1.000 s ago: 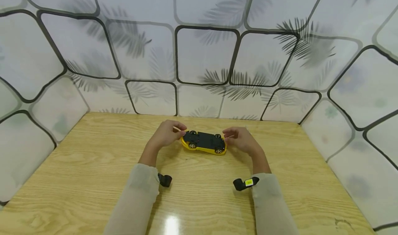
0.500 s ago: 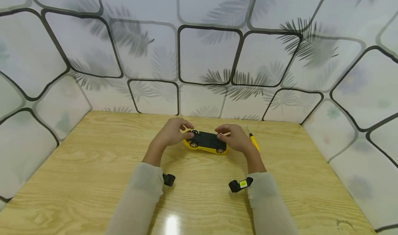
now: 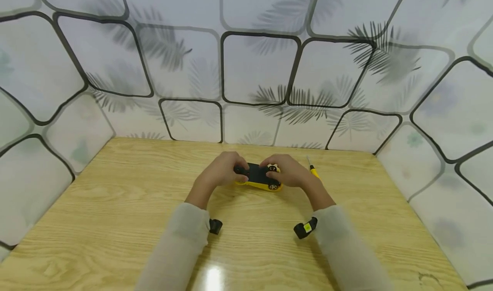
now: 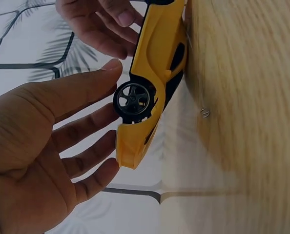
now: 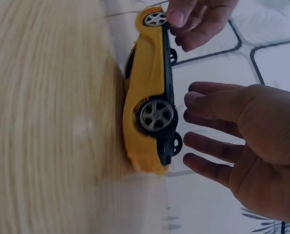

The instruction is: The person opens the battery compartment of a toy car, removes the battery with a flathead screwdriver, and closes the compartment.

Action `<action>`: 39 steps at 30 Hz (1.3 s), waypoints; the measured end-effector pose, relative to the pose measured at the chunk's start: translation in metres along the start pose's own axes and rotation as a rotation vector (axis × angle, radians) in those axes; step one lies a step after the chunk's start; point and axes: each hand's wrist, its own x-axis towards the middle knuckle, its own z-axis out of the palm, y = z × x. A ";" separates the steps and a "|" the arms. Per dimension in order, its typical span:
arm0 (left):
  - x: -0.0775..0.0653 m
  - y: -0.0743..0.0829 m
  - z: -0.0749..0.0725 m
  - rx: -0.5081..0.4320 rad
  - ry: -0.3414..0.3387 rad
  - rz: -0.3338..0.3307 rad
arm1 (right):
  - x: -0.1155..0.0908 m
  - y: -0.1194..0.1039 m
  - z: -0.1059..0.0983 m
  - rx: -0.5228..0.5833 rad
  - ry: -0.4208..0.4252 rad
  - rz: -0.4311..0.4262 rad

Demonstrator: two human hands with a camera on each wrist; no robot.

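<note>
A yellow toy car (image 3: 259,186) lies upside down on the table, its black underside and wheels facing up. My left hand (image 3: 225,170) is over the car's left end, its loosely bent fingers at the underside and wheel. In the left wrist view, the fingertips (image 4: 106,170) meet the car's end or lie just behind it; I cannot tell which. Over the right end is my right hand (image 3: 288,171), thumb and fingers spread. The right wrist view shows that hand (image 5: 262,146) slightly apart from the car (image 5: 147,92), holding nothing.
A screwdriver (image 3: 314,171) with a yellow handle lies right of the car, partly behind the right hand. A tiny metal piece (image 4: 205,112) is on the wooden table (image 3: 246,239) beside the car. Patterned panels (image 3: 254,124) stand behind the table and at both sides.
My left hand has moved right, further over the car. My right hand has come left over the car's right end, uncovering the screwdriver. The car has shifted little.
</note>
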 end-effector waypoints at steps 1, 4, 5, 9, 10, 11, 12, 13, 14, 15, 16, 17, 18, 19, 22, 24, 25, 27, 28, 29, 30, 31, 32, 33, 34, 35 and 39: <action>0.000 0.000 0.001 0.015 -0.002 -0.005 | 0.000 0.000 -0.001 -0.018 -0.016 -0.011; 0.000 0.001 0.004 0.054 -0.006 -0.023 | 0.000 -0.001 -0.002 -0.061 -0.056 -0.052; 0.000 0.001 0.004 0.071 -0.004 -0.026 | 0.000 -0.001 -0.003 -0.070 -0.068 -0.065; -0.001 0.002 0.006 0.117 0.002 -0.039 | 0.000 0.000 -0.003 -0.103 -0.107 -0.114; -0.001 0.002 0.007 0.127 0.003 -0.039 | 0.000 0.001 -0.003 -0.115 -0.115 -0.127; -0.001 0.002 0.007 0.135 0.003 -0.038 | 0.000 0.001 -0.003 -0.125 -0.122 -0.140; -0.001 0.002 0.008 0.141 0.002 -0.037 | 0.000 0.001 -0.003 -0.137 -0.127 -0.154; -0.001 0.002 0.008 0.144 0.000 -0.037 | 0.000 0.001 -0.003 -0.145 -0.130 -0.168; -0.001 0.002 0.008 0.147 -0.002 -0.037 | -0.001 0.001 -0.003 -0.152 -0.135 -0.177; -0.001 0.003 0.008 0.150 -0.004 -0.035 | -0.001 0.001 -0.002 -0.157 -0.139 -0.181; -0.001 0.003 0.008 0.149 -0.008 -0.033 | -0.002 0.001 -0.002 -0.164 -0.142 -0.183; -0.001 0.003 0.008 0.152 -0.013 -0.031 | -0.003 0.001 -0.002 -0.173 -0.145 -0.180; -0.001 0.003 0.008 0.155 -0.017 -0.026 | -0.004 0.000 -0.002 -0.186 -0.148 -0.180; -0.001 0.003 0.008 0.157 -0.020 -0.021 | -0.005 -0.001 -0.002 -0.195 -0.152 -0.174; -0.001 0.003 0.008 0.165 -0.023 -0.007 | -0.008 -0.004 0.000 -0.240 -0.161 -0.161; -0.001 0.003 0.008 0.173 -0.015 0.002 | -0.011 -0.006 0.001 -0.261 -0.164 -0.160; -0.001 0.003 0.009 0.175 -0.010 0.006 | -0.012 -0.007 0.001 -0.270 -0.168 -0.154; -0.001 0.003 0.009 0.181 -0.002 0.017 | -0.015 -0.009 0.003 -0.290 -0.171 -0.149; -0.001 0.003 0.009 0.182 0.001 0.021 | -0.016 -0.010 0.004 -0.301 -0.174 -0.142; -0.001 0.003 0.010 0.182 0.005 0.025 | -0.018 -0.011 0.005 -0.315 -0.176 -0.135; -0.001 0.002 0.010 0.183 0.009 0.031 | -0.019 -0.011 0.006 -0.332 -0.175 -0.128; -0.001 0.002 0.011 0.185 0.013 0.036 | -0.021 -0.012 0.007 -0.349 -0.174 -0.122; -0.001 0.002 0.011 0.184 0.020 0.042 | -0.023 -0.013 0.009 -0.361 -0.171 -0.117; 0.000 0.003 0.011 0.184 0.026 0.046 | -0.024 -0.014 0.010 -0.379 -0.166 -0.116; 0.000 0.002 0.011 0.187 0.031 0.051 | -0.025 -0.015 0.012 -0.400 -0.163 -0.116; 0.000 0.002 0.012 0.193 0.037 0.056 | -0.027 -0.016 0.014 -0.419 -0.155 -0.122; 0.002 0.002 0.013 0.230 0.056 0.074 | -0.031 -0.022 0.022 -0.479 -0.133 -0.129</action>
